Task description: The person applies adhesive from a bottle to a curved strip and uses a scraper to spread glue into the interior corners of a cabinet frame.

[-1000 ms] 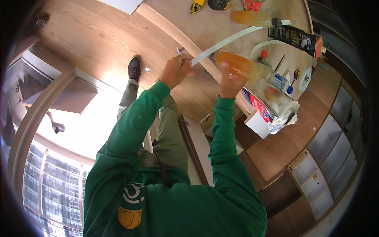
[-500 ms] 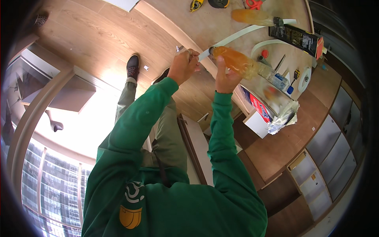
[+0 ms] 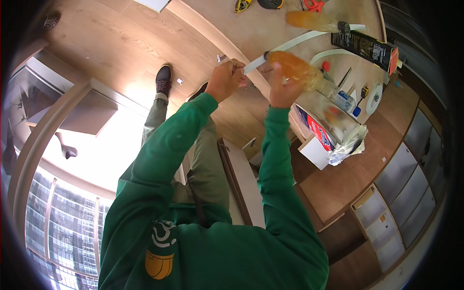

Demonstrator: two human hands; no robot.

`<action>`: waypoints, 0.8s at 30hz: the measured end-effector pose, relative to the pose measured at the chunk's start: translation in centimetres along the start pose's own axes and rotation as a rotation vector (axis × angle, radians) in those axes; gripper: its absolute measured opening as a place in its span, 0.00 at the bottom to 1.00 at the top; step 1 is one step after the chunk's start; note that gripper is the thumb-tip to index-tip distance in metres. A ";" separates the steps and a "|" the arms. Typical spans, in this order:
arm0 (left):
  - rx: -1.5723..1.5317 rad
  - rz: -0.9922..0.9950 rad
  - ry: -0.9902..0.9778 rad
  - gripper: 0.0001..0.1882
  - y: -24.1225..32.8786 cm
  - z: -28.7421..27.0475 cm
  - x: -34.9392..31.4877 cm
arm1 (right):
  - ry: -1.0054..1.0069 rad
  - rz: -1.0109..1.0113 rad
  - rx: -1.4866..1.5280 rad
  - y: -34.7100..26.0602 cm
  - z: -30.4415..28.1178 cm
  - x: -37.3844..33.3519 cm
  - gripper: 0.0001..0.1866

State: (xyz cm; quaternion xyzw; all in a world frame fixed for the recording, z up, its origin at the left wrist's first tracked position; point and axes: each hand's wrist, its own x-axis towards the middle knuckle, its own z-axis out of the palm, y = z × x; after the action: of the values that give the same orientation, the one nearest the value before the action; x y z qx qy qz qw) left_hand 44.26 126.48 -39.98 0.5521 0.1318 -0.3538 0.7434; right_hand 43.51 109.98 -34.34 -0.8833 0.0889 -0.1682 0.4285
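My left hand (image 3: 225, 79) pinches the near end of a long white strip (image 3: 299, 40). From there the strip runs up and to the right across the worktop. My right hand (image 3: 284, 91) is wrapped round a clear plastic bottle (image 3: 292, 66) of amber liquid, slightly blurred. The bottle lies tilted on its side, its dark mouth end pointing left at the strip, close to my left hand. Whether the mouth touches the strip I cannot tell. Another amber bottle (image 3: 309, 21) with a dark top lies farther back, beside the strip's far end.
On the wooden worktop (image 3: 270, 34) lie red-handled scissors (image 3: 315, 5), a yellow tool (image 3: 241, 5), a black box (image 3: 360, 46), a red cap (image 3: 326, 65), a blue-capped bottle (image 3: 344, 100) and a white roll (image 3: 373, 99). A crumpled plastic bag (image 3: 352, 145) hangs at the right.
My right hand and the bottle have shifted right and slightly up, along the strip and away from my left hand. The left hand has stayed nearly in place.
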 end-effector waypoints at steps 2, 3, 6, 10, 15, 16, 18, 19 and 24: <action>-0.004 -0.001 -0.004 0.13 -0.3 0.3 0.2 | 0.050 0.119 0.068 -0.6 -0.4 1.4 0.14; -0.035 0.000 0.001 0.13 -0.5 0.5 0.2 | 0.045 0.109 0.079 -0.4 -0.6 0.9 0.14; -0.070 -0.029 0.001 0.13 -0.7 0.3 0.4 | 0.037 0.116 0.120 -0.8 -0.4 -1.0 0.13; -0.048 -0.046 -0.018 0.12 -0.1 0.2 -0.1 | 0.008 0.090 0.031 1.1 -1.1 -0.9 0.20; -0.114 -0.043 0.005 0.12 -1.1 0.0 0.1 | 0.006 0.061 0.032 0.3 -0.7 -0.1 0.20; -0.136 -0.041 0.012 0.12 -1.0 0.1 0.1 | 0.005 0.047 0.024 0.1 -0.4 -1.1 0.18; -0.152 -0.063 0.006 0.12 -1.0 0.2 0.0 | 0.012 0.024 0.020 0.1 -0.3 -1.3 0.17; -0.157 -0.076 0.002 0.12 -0.8 0.1 -0.2 | 0.022 0.018 0.026 0.2 -0.4 -1.0 0.18; -0.093 -0.053 -0.012 0.12 -0.9 0.0 0.0 | -0.018 0.111 -0.191 1.3 -1.6 2.7 0.24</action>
State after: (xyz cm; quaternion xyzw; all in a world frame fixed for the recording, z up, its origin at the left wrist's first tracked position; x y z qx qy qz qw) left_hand 43.64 126.37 -40.58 0.5110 0.1580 -0.3702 0.7595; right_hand 45.39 107.20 -33.80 -0.9153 0.1493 -0.1271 0.3519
